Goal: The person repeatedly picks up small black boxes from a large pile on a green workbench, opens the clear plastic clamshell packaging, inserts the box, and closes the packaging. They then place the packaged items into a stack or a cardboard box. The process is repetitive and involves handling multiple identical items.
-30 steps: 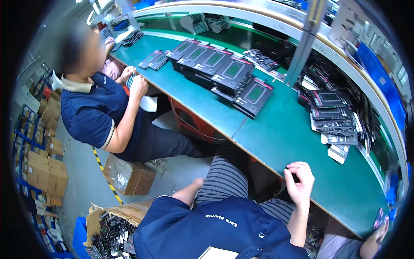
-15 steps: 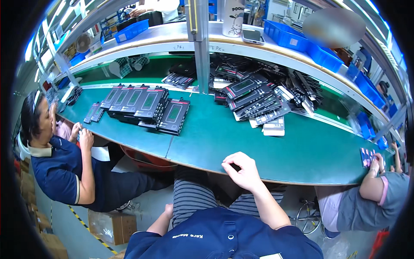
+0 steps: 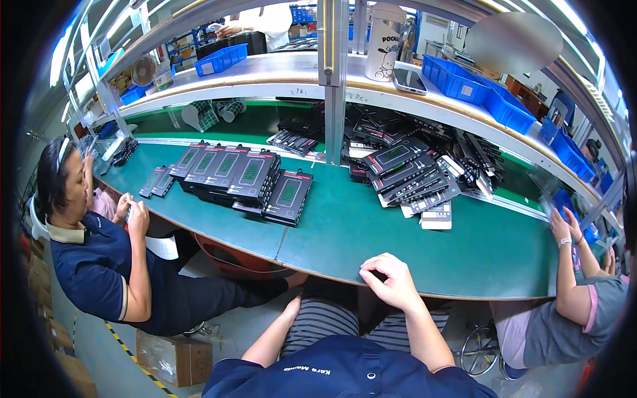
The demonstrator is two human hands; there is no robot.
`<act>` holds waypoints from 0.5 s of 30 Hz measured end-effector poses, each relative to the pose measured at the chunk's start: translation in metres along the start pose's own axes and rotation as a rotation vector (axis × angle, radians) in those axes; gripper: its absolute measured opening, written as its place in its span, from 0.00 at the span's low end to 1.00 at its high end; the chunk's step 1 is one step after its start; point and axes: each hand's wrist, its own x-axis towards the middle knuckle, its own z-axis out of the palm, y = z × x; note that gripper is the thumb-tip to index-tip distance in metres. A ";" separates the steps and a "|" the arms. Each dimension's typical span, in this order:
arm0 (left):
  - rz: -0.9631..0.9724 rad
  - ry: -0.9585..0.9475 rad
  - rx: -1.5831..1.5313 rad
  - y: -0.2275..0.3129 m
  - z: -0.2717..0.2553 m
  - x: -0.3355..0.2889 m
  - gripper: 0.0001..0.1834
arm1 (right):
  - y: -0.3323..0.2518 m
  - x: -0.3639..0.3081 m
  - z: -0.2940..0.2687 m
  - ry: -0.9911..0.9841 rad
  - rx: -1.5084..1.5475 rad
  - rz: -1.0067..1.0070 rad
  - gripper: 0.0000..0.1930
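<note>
My right hand point(image 3: 393, 282) rests at the near edge of the green table point(image 3: 345, 240), its fingers curled toward the thumb around a dark gap. Nothing shows in its grip. Down by my striped trouser leg is my left hand point(image 3: 292, 308), its fingers hidden. Flat black boxes point(image 3: 247, 174) with green panels stand stacked in a row left of centre, with one more box point(image 3: 289, 198) at the row's right end. Across the table from my right hand lies a loose heap of slim black boxes point(image 3: 405, 174), some showing white ends.
At the left a seated co-worker point(image 3: 99, 245) holds something small; another person's hands point(image 3: 567, 229) are at the right end. A metal post point(image 3: 334, 99) rises behind the table. The shelf bears blue bins point(image 3: 451, 78), a white tumbler point(image 3: 385, 46) and a phone point(image 3: 409, 80).
The view has shifted, so the table and boxes sit further right and lower. More of my left forearm shows. The right-hand co-worker's hands have lifted; my right hand keeps its curled pose.
</note>
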 end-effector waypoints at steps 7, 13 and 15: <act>-0.032 0.034 -0.043 0.038 0.012 -0.038 0.42 | -0.001 0.000 -0.001 0.015 -0.022 0.027 0.04; 0.140 0.243 0.335 0.024 -0.025 -0.035 0.48 | -0.004 0.004 0.000 0.007 0.007 0.009 0.04; 0.152 0.387 0.613 0.057 -0.001 -0.078 0.53 | 0.000 0.002 -0.003 -0.001 0.004 0.015 0.04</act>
